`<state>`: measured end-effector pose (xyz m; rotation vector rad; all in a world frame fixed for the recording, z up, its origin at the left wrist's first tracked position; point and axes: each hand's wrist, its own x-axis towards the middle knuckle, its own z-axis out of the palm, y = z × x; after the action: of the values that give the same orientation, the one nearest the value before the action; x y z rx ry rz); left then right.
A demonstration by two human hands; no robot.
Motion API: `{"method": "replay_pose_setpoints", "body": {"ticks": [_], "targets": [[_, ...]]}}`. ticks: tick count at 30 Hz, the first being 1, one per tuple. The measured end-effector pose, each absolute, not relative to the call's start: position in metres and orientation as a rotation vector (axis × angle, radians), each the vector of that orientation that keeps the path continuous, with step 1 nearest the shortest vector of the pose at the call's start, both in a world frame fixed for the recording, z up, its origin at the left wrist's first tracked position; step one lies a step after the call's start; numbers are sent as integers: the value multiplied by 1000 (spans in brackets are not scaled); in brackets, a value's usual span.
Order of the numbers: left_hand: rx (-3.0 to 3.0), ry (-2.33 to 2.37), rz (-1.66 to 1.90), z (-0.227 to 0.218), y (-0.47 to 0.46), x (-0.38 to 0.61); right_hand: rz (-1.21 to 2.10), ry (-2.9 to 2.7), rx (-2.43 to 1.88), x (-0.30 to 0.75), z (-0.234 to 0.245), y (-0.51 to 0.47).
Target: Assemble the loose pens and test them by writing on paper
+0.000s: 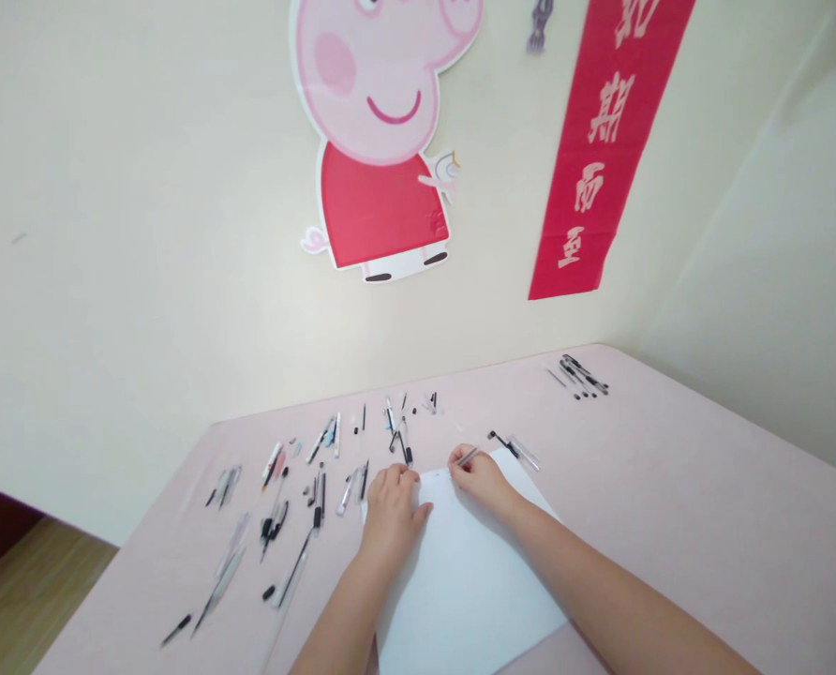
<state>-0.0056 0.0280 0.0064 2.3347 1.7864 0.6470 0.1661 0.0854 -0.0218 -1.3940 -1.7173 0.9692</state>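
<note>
Viewing through the head camera, I count one white sheet [474,581] on the pink table [706,525], and two hands at its far edge.

Pens and pen parts:
- One loose scatter of pens [298,497] runs from 9 to 12 o'clock of the left hand [390,511]. There are well over a dozen pieces, too small to count exactly.
- One pair of pens [513,448] lies just beside the sheet's far corner, at 2 o'clock of the right hand [481,480].
- One far bundle of pens [583,375] lies well apart at 1 o'clock, near the wall. I cannot tell its count.

On the wall are one cartoon pig cutout [382,141] and one red banner [601,159].

Hand pose: both forearms enter from 6 o'clock and converge. The hands sit near each other without touching. The left hand rests on the sheet, palm down, with fingers curled under and thumb out towards 3 o'clock. I cannot tell whether it encloses anything. The right hand pinches one slim pen part [468,457] between thumb and fingertips. The part points to 2 o'clock, just over the sheet's far edge.
</note>
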Motion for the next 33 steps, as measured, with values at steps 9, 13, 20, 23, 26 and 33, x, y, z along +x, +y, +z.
{"method": "replay_pose_setpoints", "body": {"ticks": [9,13,20,23,26,33], "targets": [[2563,1409,521,2,29,-1,742,-1838,-1404,174,-25,83],[2575,1361,494,-6,30,-2,695,-1878,-1401,175,-26,83],[2558,1365,501,-7,30,-2,651,-1936,-1421,174,-21,79],[2560,1366,514,-8,30,-2,644,-1947,-1423,174,-21,79],[2560,1363,525,-9,30,-2,635,-1955,-1424,174,-21,79],[2546,1367,514,-6,30,-2,635,-1946,-1405,174,-20,79]]}}
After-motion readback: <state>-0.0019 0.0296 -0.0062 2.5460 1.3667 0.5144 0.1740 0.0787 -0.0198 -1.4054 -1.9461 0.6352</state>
